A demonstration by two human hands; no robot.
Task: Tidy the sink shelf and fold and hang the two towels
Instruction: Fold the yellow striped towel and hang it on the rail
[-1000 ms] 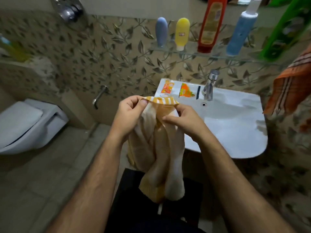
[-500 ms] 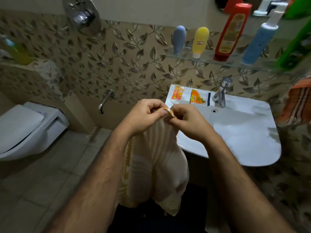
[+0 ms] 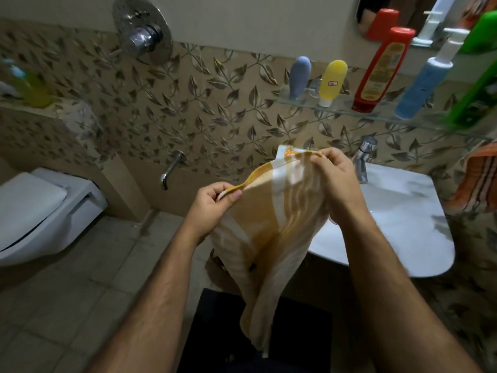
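Both the left hand (image 3: 215,201) and right hand (image 3: 332,175) pinch the top edge of the yellow towel (image 3: 271,232) hanging before the sink (image 3: 403,224), where a loosened pinch could drop it to the floor.

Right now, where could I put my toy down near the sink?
The white sink has bare rim right of the tap. The floor tiles between toilet and black mat are bare too. The glass shelf is crowded with bottles.
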